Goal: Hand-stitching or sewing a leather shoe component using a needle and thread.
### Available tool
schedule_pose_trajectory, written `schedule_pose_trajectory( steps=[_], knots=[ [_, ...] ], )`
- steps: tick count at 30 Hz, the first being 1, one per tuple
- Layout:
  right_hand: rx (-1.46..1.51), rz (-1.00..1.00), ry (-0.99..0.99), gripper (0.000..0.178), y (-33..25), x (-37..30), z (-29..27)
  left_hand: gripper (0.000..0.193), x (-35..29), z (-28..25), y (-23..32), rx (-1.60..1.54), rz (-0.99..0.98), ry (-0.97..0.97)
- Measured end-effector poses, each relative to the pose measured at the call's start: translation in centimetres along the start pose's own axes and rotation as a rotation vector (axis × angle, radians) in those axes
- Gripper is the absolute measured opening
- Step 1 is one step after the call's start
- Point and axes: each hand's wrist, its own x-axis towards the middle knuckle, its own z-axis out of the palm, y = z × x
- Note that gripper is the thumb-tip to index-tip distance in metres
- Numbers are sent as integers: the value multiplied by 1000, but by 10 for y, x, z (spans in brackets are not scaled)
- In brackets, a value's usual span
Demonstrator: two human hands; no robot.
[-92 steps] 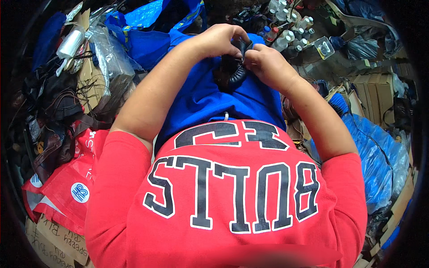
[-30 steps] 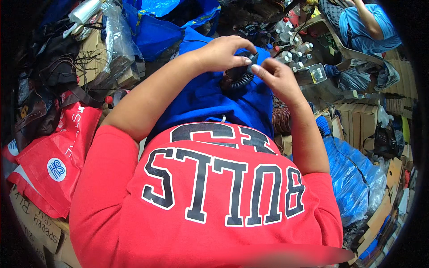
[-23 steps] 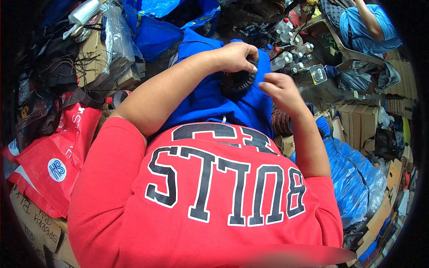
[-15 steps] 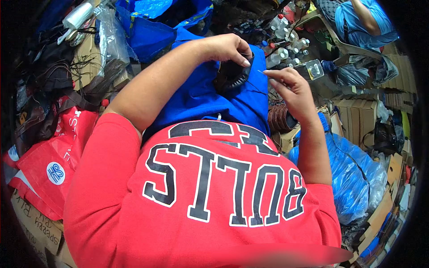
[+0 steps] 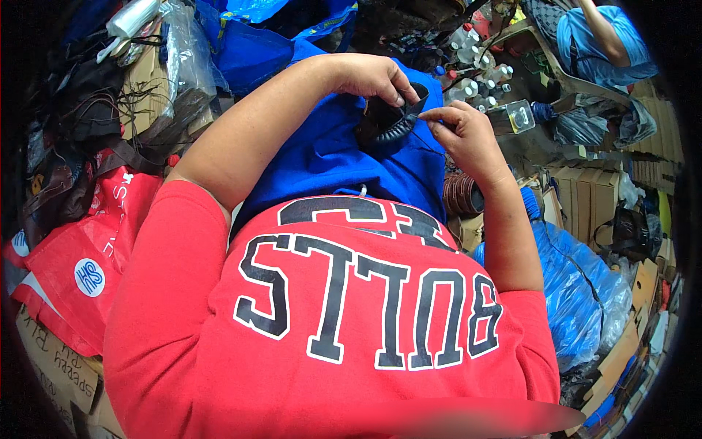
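Note:
Across my lap, on blue shorts [image 5: 307, 157], rests a black item that looks like a shoe [image 5: 395, 133], with a row of ridges or stitches along its curved edge. Its far side is partly covered by my left hand [image 5: 376, 79], whose thumb and fingers pinch the upper rim. My right hand [image 5: 468, 139] is closed in a pinch at the rim's right side. Between its fingertips is a thin needle-like tool, mostly hidden now. A dark thread trails below the right fingers.
Blue bags [image 5: 252, 44] lie ahead. Clear bottles [image 5: 479, 62] cluster at the far right, near another person's blue shirt [image 5: 607, 40]. A red bag [image 5: 95, 256] is on my left. To my right are brown coils [image 5: 462, 194], a blue plastic-wrapped bundle [image 5: 567, 274] and cardboard [image 5: 585, 190].
My right hand has moved left, bringing its fingertips and the needle-like tool up to the black rim. My left hand keeps its pinch and has shifted slightly right with the shoe.

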Motion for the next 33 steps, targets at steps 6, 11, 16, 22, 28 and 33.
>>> schedule_pose_trajectory(
  steps=[6, 11, 16, 22, 28, 33],
  knots=[
    [-1, 17, -28, 17, -2, 2, -3, 38, 2, -1, 2, 3, -27, -8],
    [-45, -3, -35, 17, -4, 5, -4, 38, 3, -2, 3, -11, -31, -31],
    [48, 48, -71, 16, -5, 7, -3, 39, 1, -5, 2, -41, -38, -40],
    [-10, 15, -6, 16, -4, 7, 1, 39, 4, -5, -1, -43, -9, -52],
    [62, 7, 8, 13, -1, 9, 6, 38, 8, -7, -2, -36, -11, -60],
    [34, 2, -19, 14, 12, 12, 4, 32, 22, -8, -4, -62, 28, -84]
  ],
)
